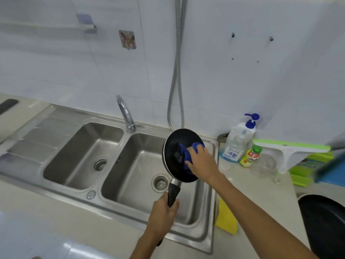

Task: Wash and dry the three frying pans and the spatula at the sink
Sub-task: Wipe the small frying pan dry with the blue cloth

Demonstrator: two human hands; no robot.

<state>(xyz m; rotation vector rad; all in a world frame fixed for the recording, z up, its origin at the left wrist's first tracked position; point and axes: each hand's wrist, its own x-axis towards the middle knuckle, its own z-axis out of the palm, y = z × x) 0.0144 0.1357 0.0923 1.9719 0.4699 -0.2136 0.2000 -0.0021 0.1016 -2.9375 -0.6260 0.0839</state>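
Brightly, evenly lit from above in cool white; only faint soft shadows in the sink [74, 111]. Small glints on the faucet [124, 109]. Strongly bowed toward the edges. Soft overall; towel rail [46, 26] hazy upper left, blue object [332, 171] smeared far right.

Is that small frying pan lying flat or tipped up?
Tipped up. The left hand grips the handle, the frying pan stands nearly on edge above the sink, and the right hand holds a blue cloth inside.
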